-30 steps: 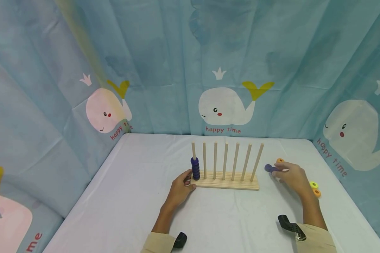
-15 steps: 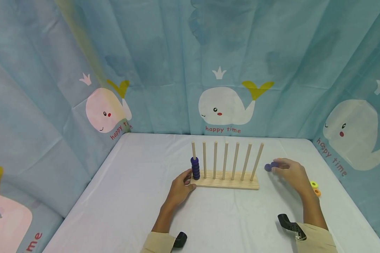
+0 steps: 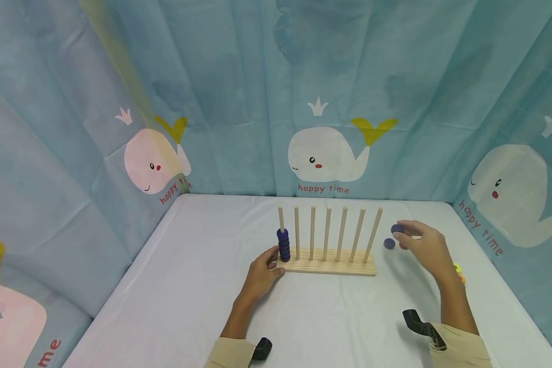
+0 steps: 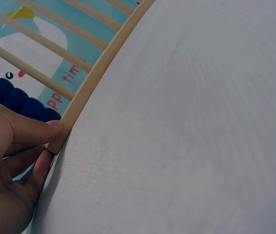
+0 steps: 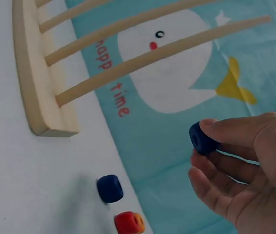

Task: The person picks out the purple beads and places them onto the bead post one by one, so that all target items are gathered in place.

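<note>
A wooden peg rack [image 3: 326, 268] with several upright pegs stands mid-table. Dark blue beads [image 3: 283, 246] are stacked on its leftmost peg. My left hand [image 3: 260, 276] holds the left end of the base; in the left wrist view the thumb lies on its front edge. Right of the rack, my right hand [image 3: 427, 249] pinches one blue bead [image 5: 202, 139] between thumb and fingers, raised off the table. Below that hand, another blue bead [image 5: 110, 188] lies on the cloth beside a red bead [image 5: 125, 223], which has an orange part showing at its side.
Partly behind the right forearm are a yellow bead [image 3: 457, 267] and an orange one. A white cloth covers the table [image 3: 202, 255]. Blue curtains [image 3: 239, 102] printed with whales hang behind it and at both sides.
My right hand has lifted the blue bead up off the table, slightly away from me. A red bead now shows below it. The left hand and rack have stayed put.
</note>
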The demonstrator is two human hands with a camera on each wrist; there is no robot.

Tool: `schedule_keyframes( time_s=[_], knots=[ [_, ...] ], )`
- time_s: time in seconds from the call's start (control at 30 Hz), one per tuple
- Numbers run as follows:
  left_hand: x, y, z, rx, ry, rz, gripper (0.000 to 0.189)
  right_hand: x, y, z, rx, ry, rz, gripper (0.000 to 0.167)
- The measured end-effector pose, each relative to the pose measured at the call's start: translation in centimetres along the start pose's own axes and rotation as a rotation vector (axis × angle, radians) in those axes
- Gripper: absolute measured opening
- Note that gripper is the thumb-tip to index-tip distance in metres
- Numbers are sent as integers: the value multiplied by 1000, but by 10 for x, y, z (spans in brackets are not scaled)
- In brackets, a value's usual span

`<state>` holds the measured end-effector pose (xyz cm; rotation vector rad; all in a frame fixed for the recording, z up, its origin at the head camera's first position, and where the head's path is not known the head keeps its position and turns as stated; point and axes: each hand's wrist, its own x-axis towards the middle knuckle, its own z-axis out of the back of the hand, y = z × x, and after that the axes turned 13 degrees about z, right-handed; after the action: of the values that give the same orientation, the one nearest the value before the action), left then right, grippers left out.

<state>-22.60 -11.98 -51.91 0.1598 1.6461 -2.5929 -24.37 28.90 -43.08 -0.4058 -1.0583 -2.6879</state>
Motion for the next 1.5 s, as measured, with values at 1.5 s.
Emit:
schedule_keyframes(
  time_s=[1.5],
  knots=[
    [0, 1, -1, 8, -7, -6, 64, 16, 91, 28, 89, -345, 360, 38]
  ],
)
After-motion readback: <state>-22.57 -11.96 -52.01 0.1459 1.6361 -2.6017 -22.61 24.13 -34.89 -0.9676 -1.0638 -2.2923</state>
